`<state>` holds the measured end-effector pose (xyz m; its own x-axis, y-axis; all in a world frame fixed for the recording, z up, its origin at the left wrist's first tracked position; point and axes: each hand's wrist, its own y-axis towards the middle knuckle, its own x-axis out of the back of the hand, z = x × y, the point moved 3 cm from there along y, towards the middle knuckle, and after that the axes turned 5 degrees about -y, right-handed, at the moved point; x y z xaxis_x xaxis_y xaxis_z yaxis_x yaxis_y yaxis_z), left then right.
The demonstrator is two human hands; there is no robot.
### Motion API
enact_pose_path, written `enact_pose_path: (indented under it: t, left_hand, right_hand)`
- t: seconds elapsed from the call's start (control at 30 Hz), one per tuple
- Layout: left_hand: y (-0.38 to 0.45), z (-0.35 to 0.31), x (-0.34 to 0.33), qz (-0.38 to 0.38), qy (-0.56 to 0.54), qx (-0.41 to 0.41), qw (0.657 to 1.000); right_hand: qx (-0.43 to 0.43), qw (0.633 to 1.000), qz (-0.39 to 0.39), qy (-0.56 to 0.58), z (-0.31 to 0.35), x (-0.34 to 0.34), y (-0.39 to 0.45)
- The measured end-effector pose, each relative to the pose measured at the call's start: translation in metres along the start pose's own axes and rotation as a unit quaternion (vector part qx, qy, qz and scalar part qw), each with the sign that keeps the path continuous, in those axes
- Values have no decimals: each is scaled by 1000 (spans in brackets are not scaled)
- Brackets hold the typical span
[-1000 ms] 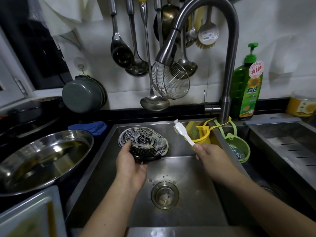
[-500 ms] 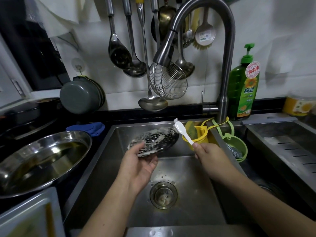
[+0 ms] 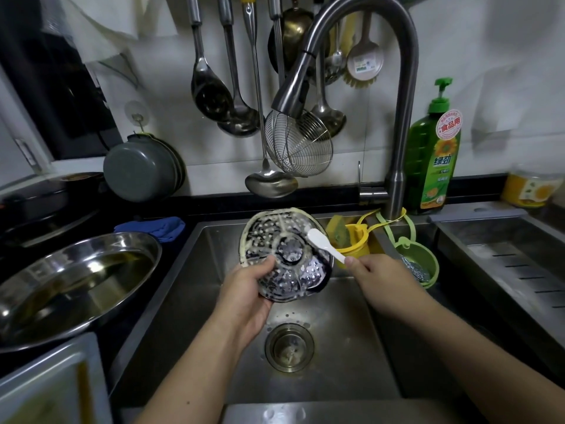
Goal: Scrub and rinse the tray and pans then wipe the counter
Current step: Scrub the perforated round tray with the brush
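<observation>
**Soapy steamer tray held up over the sink**

Nearest the camera, two bare forearms reached in over the steel sink (image 3: 183, 316), its round drain (image 3: 289, 347) sitting between them. The left hand (image 3: 249, 293) gripped the perforated tray (image 3: 286, 255) at its lower left edge, thumb curled over the face, fingers hidden behind. And the tray was up, tilted toward the camera, clear of the sink floor, streaked with suds across its holes and rim. The right hand (image 3: 377, 275) pinched the handle of a small white brush (image 3: 324, 244), whose head lay against the tray's right side.

Off to the left, a wide steel pan (image 3: 73, 280) rested on the dark counter (image 3: 128, 325), liquid in its bottom, with a blue cloth (image 3: 156, 228) beyond it by the sink's corner. Just behind the right hand, a yellow holder (image 3: 356, 246) with a sponge and a green basket (image 3: 419, 264) hung at the base of the faucet (image 3: 400, 133). Further back stood a green soap bottle (image 3: 432, 160); ladles and a wire skimmer (image 3: 301, 148) hung on the wall, a grey pot (image 3: 140, 169) propped to their left
</observation>
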<state>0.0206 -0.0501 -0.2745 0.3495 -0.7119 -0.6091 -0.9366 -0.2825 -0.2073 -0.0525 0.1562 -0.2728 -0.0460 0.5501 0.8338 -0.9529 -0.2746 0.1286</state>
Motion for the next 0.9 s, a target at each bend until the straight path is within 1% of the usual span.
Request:
enact_pose_path:
  t: [0.07, 0.1, 0.2, 0.23, 0.27, 0.3, 0.33, 0.4, 0.43, 0.47, 0.5, 0.57, 0.6, 0.63, 0.7, 0.73, 0.77, 0.87, 0.9]
  left_hand:
    - [-1, 0, -1, 2, 6, -8, 1000]
    - [-1, 0, -1, 0, 4, -13, 1000]
    - [0, -3, 1, -17, -16, -33, 999]
    - [2, -5, 3, -23, -21, -39, 999]
    - [3, -5, 4, -25, -25, -41, 999]
    - [3, -6, 4, -23, -26, -40, 999]
    - [3, -5, 4, -20, -27, -37, 999]
    - [4, -3, 3, -12, -33, -33, 999]
    - [3, -2, 2, -9, -35, -32, 999]
    - [3, -1, 2, -9, -37, -33, 999]
    - [3, -1, 2, -12, -40, -35, 999]
    - [4, -2, 5, -23, -48, -41, 998]
    - [4, -4, 6, -26, -51, -43, 997]
    - [5, -4, 6, -25, -53, -44, 997]
    - [4, -4, 5, -17, -54, -44, 997]
    - [4, -3, 5, -14, -51, -45, 998]
    - [3, -2, 4, -12, -49, -46, 998]
    - [5, -4, 6, -18, -62, -47, 997]
    - [6, -6, 7, -18, -69, -48, 996]
  right_hand:
    - [-13, 1000, 9, -10, -4, 4, 1]
    - [-18, 999, 29, -15, -4, 4, 1]
    - [0, 991, 133, -29, 3, -10, -8]
    - [17, 987, 159, -35, 8, -15, -12]
    - [31, 985, 168, -40, 13, -17, -15]
    - [35, 986, 158, -46, 17, -15, -16]
    - [24, 989, 131, -55, 16, -12, -11]
    - [-19, 997, 52, -53, 9, 3, 0]
    - [-28, 998, 31, -45, 5, 5, 2]
    - [-28, 998, 38, -35, 4, 5, 1]
    - [-16, 997, 72, -29, 6, -1, -3]
    - [42, 985, 158, -52, 16, -17, -16]
    - [59, 982, 169, -64, 20, -19, -20]
    - [53, 984, 154, -75, 21, -17, -17]
    - [8, 995, 70, -69, 10, -3, 0]
    - [-5, 997, 48, -59, 8, 2, 3]
    - [-5, 997, 59, -53, 8, 2, 2]
    - [49, 983, 153, -88, 18, -19, -15]
    - [53, 982, 157, -87, 19, -21, -17]
